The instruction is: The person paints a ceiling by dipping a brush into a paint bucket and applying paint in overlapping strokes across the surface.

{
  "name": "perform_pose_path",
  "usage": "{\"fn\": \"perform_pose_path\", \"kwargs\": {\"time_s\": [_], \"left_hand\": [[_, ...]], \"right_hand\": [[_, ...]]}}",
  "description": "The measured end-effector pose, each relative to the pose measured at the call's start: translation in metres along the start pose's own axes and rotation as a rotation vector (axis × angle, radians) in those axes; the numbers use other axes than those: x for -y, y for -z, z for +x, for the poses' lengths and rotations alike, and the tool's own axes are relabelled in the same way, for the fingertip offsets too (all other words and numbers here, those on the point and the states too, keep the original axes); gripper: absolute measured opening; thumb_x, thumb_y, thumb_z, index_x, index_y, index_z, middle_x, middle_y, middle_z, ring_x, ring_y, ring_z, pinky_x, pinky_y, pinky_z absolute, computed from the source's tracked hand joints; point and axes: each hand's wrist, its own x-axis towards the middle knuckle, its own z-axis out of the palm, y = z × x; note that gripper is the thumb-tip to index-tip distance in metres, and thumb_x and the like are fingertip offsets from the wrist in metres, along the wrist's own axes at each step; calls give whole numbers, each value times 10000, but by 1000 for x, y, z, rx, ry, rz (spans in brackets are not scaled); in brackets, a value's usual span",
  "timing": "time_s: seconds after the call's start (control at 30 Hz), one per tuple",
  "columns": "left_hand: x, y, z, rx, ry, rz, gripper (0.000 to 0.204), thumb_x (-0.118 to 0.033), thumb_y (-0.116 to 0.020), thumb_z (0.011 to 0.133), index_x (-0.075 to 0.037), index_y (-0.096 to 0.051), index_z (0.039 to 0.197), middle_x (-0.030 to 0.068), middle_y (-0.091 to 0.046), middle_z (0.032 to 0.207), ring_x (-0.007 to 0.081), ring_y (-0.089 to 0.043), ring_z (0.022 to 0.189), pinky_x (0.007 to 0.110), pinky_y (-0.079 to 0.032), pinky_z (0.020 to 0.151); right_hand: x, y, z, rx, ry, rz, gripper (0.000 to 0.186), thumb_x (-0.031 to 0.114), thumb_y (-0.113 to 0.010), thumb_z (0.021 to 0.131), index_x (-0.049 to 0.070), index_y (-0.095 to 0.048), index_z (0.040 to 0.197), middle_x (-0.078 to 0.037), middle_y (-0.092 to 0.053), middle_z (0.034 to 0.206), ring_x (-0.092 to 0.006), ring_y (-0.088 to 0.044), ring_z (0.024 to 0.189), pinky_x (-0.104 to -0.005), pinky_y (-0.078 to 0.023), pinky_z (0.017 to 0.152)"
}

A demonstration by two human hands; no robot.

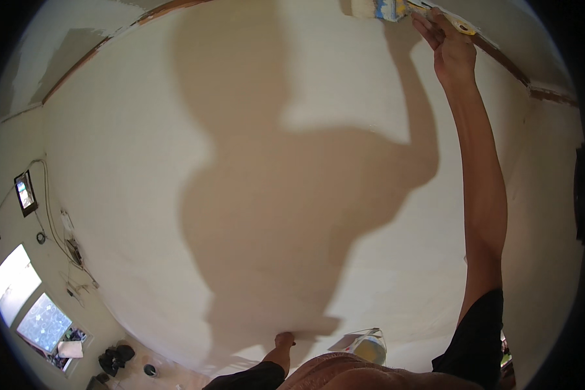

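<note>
Both hands show in the head view. At the upper right of the frame the right hand (pixel 450 49) is raised on a straight arm, fingers wrapped around the handle of a brush (pixel 387 8), whose pale bristles lie against the wall (pixel 143 162) at the very top edge. At the bottom centre the left hand (pixel 283 339) rests against the wall low down; it looks curled, but I cannot tell whether it holds anything. Just right of it, in the lower middle of the frame, sits a paint bucket (pixel 369 348) with pale paint inside, partly hidden by the person's body.

As to progress, the wall already reads as an even cream coat across most of the frame, so I judge the broad area done. What looks left is the edge at the top, where a brown strip (pixel 84 62) runs between wall and ceiling from upper left to upper right, with patchy paint beside it.

A large shadow (pixel 273 214) of the person covers the centre and hides any streaks or thin spots there. The brush is cut off by the top edge, so its full width cannot be seen. At far left two small screens (pixel 25 192) and loose wires hang on a side wall, with windows (pixel 29 302) below; dark things on the floor at lower left are too small to make out.
</note>
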Motion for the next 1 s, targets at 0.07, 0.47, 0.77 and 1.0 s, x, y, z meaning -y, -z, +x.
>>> {"fn": "perform_pose_path", "kwargs": {"time_s": [0.07,0.47,0.77,1.0], "left_hand": [[4,6,-7,-39,-12,50,153,-296,-690,818,-156,-753,818,43,-723,851,210,-690,795,398,-550,676],[1,4,-11,-64,-84,135,140,-287,-703,806,-156,-753,819,54,-722,861,221,-690,799,407,-551,673],[1,1,-2,-40,-101,98,149,-293,-709,802,-153,-754,826,58,-720,863,236,-689,801,409,-551,667],[15,-21,3,-235,-306,301,160,-313,-696,817,-175,-748,754,27,-704,744,195,-668,685,405,-533,602]], "right_hand": [[17,-25,-15,30,-28,29,136,78,-609,877,-53,-598,911,-143,-662,856,-260,-689,766,-334,-595,713],[-23,-123,-25,311,-114,50,70,36,-668,827,-9,-616,838,-127,-668,836,-183,-653,733,-294,-555,688],[-95,-169,-11,497,143,-128,126,-27,-734,724,25,-694,832,-69,-693,844,-158,-635,790,-273,-515,749],[-109,-152,-8,417,170,-307,147,-8,-749,697,58,-703,819,-68,-693,808,-139,-627,762,-273,-508,719]]}}
